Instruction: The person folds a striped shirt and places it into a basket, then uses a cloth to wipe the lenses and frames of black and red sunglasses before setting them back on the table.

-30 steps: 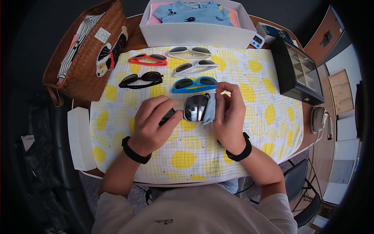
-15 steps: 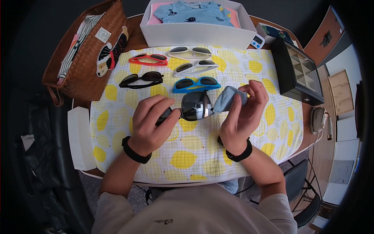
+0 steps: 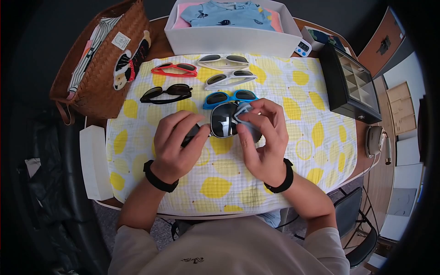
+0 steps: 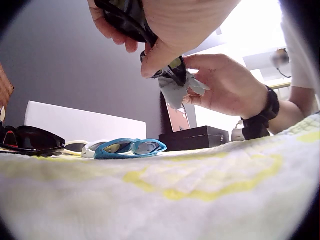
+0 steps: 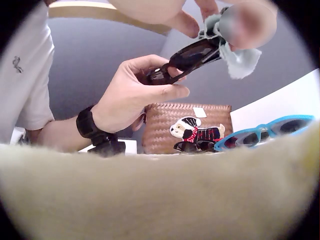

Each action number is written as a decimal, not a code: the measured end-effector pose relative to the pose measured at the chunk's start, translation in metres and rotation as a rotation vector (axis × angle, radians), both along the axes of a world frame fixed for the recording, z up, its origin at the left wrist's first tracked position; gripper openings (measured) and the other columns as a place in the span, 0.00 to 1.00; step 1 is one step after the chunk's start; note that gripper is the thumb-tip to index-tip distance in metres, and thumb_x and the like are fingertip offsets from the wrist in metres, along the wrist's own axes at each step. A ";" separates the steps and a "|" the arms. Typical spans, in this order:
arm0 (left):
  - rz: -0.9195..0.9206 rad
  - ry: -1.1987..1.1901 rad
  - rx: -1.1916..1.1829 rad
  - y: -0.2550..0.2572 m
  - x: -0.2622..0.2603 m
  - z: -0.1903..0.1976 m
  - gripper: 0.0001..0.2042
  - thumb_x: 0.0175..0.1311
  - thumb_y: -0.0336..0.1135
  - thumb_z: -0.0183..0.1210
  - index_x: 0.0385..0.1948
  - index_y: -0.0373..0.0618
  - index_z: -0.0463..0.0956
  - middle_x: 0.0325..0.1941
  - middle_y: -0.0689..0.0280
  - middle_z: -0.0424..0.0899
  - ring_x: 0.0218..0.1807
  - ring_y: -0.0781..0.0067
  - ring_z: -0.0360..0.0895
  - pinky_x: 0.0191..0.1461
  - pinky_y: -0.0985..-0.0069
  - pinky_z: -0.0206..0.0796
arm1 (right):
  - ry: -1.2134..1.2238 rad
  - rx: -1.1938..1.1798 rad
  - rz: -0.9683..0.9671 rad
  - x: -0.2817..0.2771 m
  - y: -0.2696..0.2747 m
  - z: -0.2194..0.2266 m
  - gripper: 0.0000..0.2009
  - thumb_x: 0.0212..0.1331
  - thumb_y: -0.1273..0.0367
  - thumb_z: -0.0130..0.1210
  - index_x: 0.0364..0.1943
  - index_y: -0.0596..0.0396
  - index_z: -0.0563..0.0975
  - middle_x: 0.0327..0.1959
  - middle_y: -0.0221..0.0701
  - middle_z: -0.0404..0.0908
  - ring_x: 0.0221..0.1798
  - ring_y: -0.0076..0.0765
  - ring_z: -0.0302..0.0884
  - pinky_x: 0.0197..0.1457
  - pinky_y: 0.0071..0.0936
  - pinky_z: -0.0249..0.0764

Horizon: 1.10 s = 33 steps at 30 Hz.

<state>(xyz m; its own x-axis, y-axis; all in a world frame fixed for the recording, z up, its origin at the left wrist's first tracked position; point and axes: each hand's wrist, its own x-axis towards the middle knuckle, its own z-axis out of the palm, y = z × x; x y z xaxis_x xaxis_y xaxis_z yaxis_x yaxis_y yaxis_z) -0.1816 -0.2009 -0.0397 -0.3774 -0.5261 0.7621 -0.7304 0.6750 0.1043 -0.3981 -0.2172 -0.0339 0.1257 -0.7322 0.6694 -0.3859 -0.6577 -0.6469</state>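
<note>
Dark sunglasses [image 3: 223,120] are held up above the lemon-print cloth [image 3: 215,187]. My left hand [image 3: 176,145] grips them by one lens side, its fingers covering much of that lens. With my right hand [image 3: 266,142] I pinch a grey-blue wiping cloth [image 3: 245,112] over the outer edge of the other lens. In the left wrist view the wiping cloth [image 4: 174,92] hangs crumpled around the end of the frame. The right wrist view shows my left fingers and thumb around the sunglasses [image 5: 192,56]. Just beyond the hands lie blue sunglasses [image 3: 230,98].
Behind lie black [image 3: 166,94], red [image 3: 174,69] and two white-framed [image 3: 229,79] pairs. A woven basket [image 3: 103,68] stands at left, a white box [image 3: 233,41] with folded clothes at the back, a black compartment case [image 3: 350,85] at right. A white carton [image 3: 95,162] sits front left.
My right hand swung out to the right with the wiping cloth, then came back onto the lens edge. The sunglasses shifted and tilted slightly in my left hand, which stayed nearly in place.
</note>
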 end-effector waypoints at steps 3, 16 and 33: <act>0.060 0.017 -0.004 0.001 -0.001 0.000 0.18 0.38 0.18 0.74 0.36 0.39 0.85 0.50 0.57 0.85 0.53 0.51 0.81 0.53 0.61 0.77 | -0.055 0.093 0.001 0.000 0.002 -0.002 0.09 0.60 0.82 0.66 0.43 0.62 0.84 0.49 0.42 0.79 0.42 0.35 0.79 0.45 0.28 0.76; 0.154 0.010 0.002 0.002 -0.002 -0.001 0.16 0.41 0.18 0.74 0.36 0.39 0.85 0.50 0.57 0.85 0.54 0.52 0.80 0.54 0.60 0.76 | -0.014 0.129 -0.007 0.003 0.006 -0.004 0.15 0.60 0.84 0.65 0.51 0.63 0.85 0.39 0.39 0.80 0.35 0.33 0.79 0.38 0.25 0.75; 0.061 -0.061 -0.019 0.000 -0.001 -0.001 0.10 0.49 0.23 0.69 0.35 0.39 0.87 0.49 0.59 0.86 0.52 0.57 0.81 0.50 0.63 0.74 | 0.061 0.117 0.033 0.003 0.003 -0.007 0.20 0.62 0.86 0.59 0.59 0.64 0.82 0.42 0.40 0.76 0.36 0.35 0.78 0.39 0.28 0.75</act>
